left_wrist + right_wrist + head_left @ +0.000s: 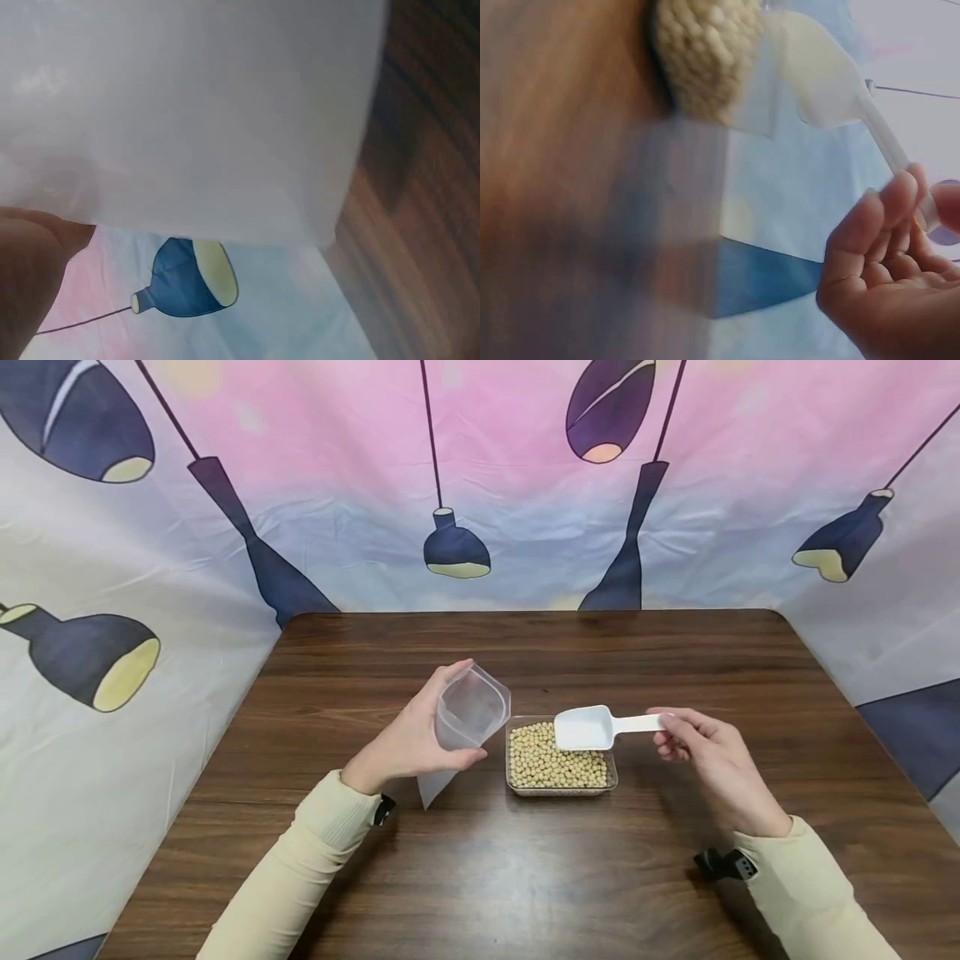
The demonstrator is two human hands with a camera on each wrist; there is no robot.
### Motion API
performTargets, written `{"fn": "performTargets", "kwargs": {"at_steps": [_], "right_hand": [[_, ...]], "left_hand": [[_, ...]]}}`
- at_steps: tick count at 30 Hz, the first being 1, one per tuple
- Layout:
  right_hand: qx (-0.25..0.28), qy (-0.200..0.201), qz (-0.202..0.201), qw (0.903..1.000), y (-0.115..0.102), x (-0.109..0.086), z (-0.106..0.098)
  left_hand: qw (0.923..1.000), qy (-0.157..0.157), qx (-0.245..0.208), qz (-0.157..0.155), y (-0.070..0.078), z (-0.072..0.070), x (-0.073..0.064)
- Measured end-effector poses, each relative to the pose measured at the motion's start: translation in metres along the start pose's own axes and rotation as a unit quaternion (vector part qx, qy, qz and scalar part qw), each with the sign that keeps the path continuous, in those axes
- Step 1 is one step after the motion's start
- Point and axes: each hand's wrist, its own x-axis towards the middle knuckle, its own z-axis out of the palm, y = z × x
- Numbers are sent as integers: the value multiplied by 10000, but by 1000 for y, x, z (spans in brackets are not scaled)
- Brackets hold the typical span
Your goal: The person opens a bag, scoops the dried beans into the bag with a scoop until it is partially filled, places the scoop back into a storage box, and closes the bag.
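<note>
My left hand (405, 731) grips a translucent plastic container (474, 706) with thumb and fingers around its sides. Its angular mouth tilts up and to the right, and its lower end shows beneath the hand. In the left wrist view the container wall (202, 120) fills most of the picture. Between my hands sits a clear rectangular box of soybeans (551, 760). With fingertips and thumb, my right hand (712, 760) pinches the handle end of a white scoop (585, 728), raised over the box's back right part. No beans show in the scoop's bowl.
The box stands on a dark wood-grain table (517, 877), whose far edge meets a hanging cloth (360, 552) printed with lamps. A black strap piece (723, 864) sits at my right cuff.
</note>
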Motion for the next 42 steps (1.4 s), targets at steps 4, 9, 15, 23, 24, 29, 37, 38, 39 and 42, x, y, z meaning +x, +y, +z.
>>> {"fn": "performTargets", "kwargs": {"at_steps": [4,9,15,23,24,29,37,38,39,42], "right_hand": [[-776,537,-512,9942,-13,-4,-1],[-1446,968,-829,9812,-19,-8,5],[-1499,1021,-332,9829,-9,-9,11],[-211,587,243,9978,7,-2,15],[-49,488,281,9984,9,-1,17],[269,89,573,9980,17,1,25],[474,-514,1234,9899,30,0,29],[541,-570,1290,9885,31,0,28],[603,-621,1332,9873,32,1,27],[833,-703,1443,9835,35,0,23]], "left_hand": [[9996,-194,132,184,15,-4,3],[9992,-312,135,207,40,-9,4],[9991,-399,163,-3,45,-8,0],[9992,-379,56,-126,50,-7,3],[9992,-372,41,-166,50,-8,3],[9990,-331,138,-264,34,-9,-1],[9992,-297,265,-17,10,-7,-3],[9992,-298,282,-2,10,-7,-2],[9991,-290,307,6,10,-7,-2],[9990,-273,348,36,10,-7,1]]}}
